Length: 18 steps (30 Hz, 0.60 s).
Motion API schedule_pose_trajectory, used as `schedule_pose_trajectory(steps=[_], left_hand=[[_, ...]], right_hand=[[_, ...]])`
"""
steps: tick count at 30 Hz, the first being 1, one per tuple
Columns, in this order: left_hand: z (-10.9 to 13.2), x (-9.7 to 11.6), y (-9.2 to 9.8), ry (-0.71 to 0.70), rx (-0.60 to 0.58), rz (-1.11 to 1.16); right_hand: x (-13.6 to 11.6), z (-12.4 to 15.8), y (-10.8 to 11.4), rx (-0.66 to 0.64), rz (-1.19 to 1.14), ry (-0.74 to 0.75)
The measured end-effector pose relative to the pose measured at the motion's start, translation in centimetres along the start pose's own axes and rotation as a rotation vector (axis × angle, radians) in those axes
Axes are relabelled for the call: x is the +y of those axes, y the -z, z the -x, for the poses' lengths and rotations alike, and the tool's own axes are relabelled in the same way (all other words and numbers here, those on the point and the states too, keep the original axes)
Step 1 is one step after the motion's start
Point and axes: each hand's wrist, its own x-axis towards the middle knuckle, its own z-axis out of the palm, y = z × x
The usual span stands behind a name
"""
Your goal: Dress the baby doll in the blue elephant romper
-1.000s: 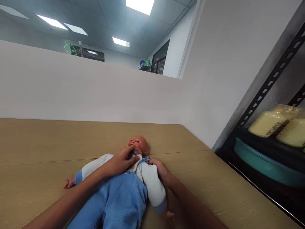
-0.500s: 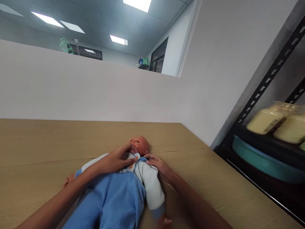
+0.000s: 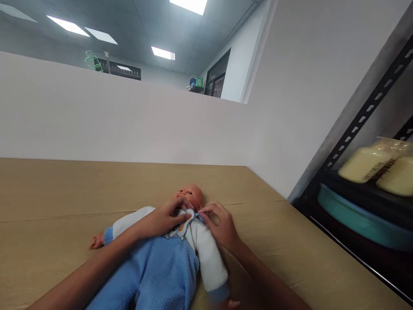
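Observation:
A baby doll (image 3: 193, 196) lies on its back on the wooden table, its head away from me. It wears a fleecy outfit (image 3: 164, 267) with blue trousers, white sleeves, blue cuffs and a printed chest. At the doll's neck, my left hand (image 3: 166, 219) has its thumb and fingers closed on the collar's front edge. Across from it, my right hand (image 3: 221, 226) pinches the blue collar trim (image 3: 199, 216) near the doll's shoulder between thumb and fingers. My left forearm crosses over the doll's body. Any fastener at the collar is too small to make out.
The wooden table (image 3: 58, 189) meets a white low wall (image 3: 129, 125) at the back. On the right stands a black metal shelf (image 3: 351, 133) holding a teal basin (image 3: 364, 219) and plastic-wrapped cream-coloured packs (image 3: 364, 163).
My right hand has gone from lying on the doll's shoulder to pinching the collar trim. My left fingers have closed in at the neck. The view has shifted slightly.

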Motion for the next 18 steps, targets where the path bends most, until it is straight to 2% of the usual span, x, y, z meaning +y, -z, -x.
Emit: schedule_pose_trajectory(steps=[2, 4, 6, 9, 11, 12, 14, 16, 18], left_hand=[[0.0, -0.2, 0.2, -0.001, 0.057, -0.001], [-0.1, -0.4, 0.4, 0.011, 0.081, -0.006], [-0.1, -0.5, 0.5, 0.022, 0.060, -0.013], [-0.1, -0.6, 0.4, 0.012, -0.001, -0.033], [0.0, -0.3, 0.3, -0.004, -0.030, -0.060], [0.1, -0.1, 0.4, -0.009, -0.042, -0.070], [0.5, 0.4, 1.0, -0.024, -0.082, -0.122], [0.9, 0.6, 2.4, -0.023, -0.118, -0.233], [1.3, 0.5, 4.1, -0.012, -0.114, -0.361]], right_hand=[[-0.9, 0.2, 0.2, 0.020, 0.213, 0.177], [-1.5, 0.4, 0.3, -0.004, 0.342, 0.277], [-1.4, 0.4, 0.5, -0.081, 0.297, 0.236], [-0.4, 0.4, 0.9, -0.253, 0.087, 0.046], [0.3, 0.4, 1.1, -0.306, -0.002, -0.058], [0.5, 0.4, 1.1, -0.297, -0.008, -0.075], [0.0, 0.5, 1.0, -0.197, 0.029, -0.039], [-1.4, 0.8, 0.6, -0.083, 0.108, 0.070], [-3.4, 1.2, -0.1, -0.072, 0.212, 0.210]])
